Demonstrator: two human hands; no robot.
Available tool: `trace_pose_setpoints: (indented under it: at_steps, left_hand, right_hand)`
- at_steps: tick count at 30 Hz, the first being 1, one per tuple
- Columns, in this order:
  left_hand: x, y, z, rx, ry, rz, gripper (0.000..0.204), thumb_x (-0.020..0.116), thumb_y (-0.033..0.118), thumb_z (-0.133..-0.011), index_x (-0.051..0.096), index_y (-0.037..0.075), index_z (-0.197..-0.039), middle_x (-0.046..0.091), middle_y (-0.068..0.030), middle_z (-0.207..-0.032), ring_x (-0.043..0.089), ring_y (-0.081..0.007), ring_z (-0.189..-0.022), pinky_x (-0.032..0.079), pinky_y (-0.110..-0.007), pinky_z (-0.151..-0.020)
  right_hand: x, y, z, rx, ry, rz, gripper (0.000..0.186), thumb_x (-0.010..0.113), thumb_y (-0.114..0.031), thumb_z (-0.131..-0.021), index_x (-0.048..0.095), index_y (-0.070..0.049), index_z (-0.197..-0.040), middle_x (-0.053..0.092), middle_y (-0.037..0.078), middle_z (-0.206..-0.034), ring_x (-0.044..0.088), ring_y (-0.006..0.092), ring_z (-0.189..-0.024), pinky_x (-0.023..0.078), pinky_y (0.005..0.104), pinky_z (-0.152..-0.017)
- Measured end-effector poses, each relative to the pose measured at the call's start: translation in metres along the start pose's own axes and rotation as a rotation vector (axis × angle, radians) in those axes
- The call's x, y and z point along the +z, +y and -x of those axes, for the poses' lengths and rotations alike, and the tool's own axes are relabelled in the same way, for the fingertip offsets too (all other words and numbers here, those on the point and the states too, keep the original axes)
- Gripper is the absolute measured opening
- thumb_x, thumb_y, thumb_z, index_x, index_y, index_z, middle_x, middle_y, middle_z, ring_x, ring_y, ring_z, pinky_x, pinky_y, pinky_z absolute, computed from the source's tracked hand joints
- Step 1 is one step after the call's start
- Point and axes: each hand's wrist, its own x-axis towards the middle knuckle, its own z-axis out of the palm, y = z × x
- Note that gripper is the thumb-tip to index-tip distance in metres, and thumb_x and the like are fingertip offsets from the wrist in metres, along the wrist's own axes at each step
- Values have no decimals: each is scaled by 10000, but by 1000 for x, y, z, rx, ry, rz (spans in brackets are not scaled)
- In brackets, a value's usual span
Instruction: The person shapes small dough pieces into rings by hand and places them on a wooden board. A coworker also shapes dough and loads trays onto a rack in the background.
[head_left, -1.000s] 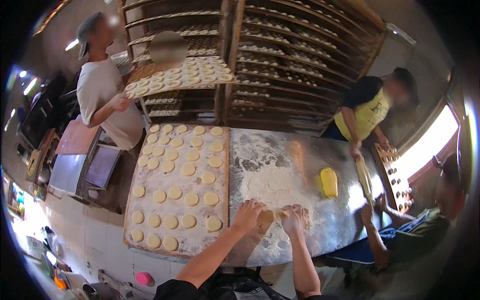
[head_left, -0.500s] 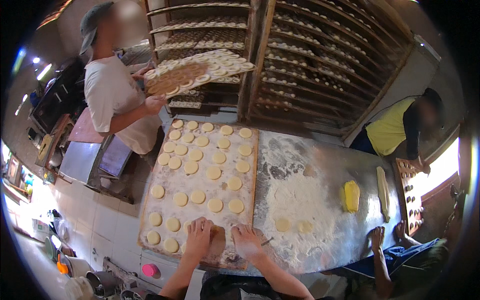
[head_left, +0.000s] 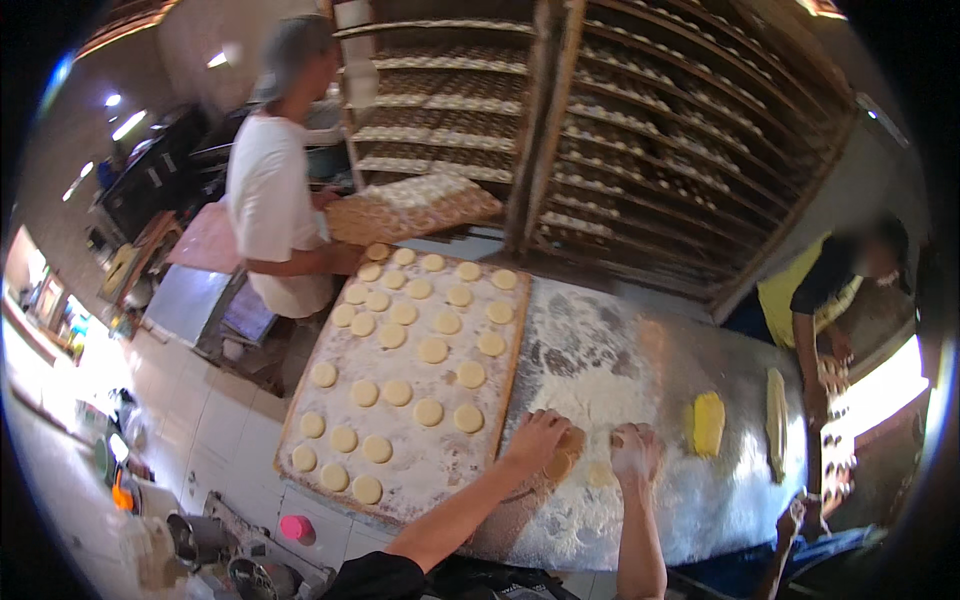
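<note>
The board (head_left: 412, 492) bears the dough rounds (head_left: 397, 392). Right of the board — the table (head_left: 680, 345), a flour patch (head_left: 575, 395) nearest. Just right of the board, at that patch, the left hand (head_left: 540, 441); farther right, the right hand (head_left: 637, 456). Farther still from the board, a block (head_left: 707, 424), then a dough strip (head_left: 777, 425). Behind the board, the racks (head_left: 545, 140); a co-worker (head_left: 275, 195) behind-left, holding a tray (head_left: 405, 210) — between board and racks. Before the board's near left corner, a container (head_left: 297, 528).

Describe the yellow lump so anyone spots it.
Find the metal table right of the floury board. On it, the yellow lump lies between the right hand and a long pale strip. Unlike the strip, it's stubby and vivid yellow.
</note>
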Motion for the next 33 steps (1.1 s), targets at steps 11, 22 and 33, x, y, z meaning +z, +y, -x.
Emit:
trace_pose_setpoints:
  at_steps: [11,22,33]
  left_hand:
    - [-114,-74,82,-598,178,-754,364,697,181,-857,548,41,-1158,562,-203,-1254,513,-394,-1159,430,-515,-920]
    - [-68,-41,6,-361,24,169,370,734,194,-883,564,48,-1179,711,-189,-1027,694,-393,-930,544,-457,-788]
    - [-81,-19,52,-494,294,-283,340,653,115,-822,658,7,-1145,656,-223,-1134,582,-411,-1139,472,-521,-958]
  right_hand:
    - [70,-215,-6,-383,-114,-150,391,607,-372,-907,628,-118,-1205,622,134,-1234,566,351,-1194,408,541,-1041]
    - [27,-95,-30,74,-278,-869,389,738,-171,-868,575,-75,-1208,706,175,-1083,704,303,-948,533,396,-802]
    - [28,-96,-15,-226,-71,-355,190,647,-159,-833,697,-97,-1006,692,143,-994,643,347,-970,482,517,-820]
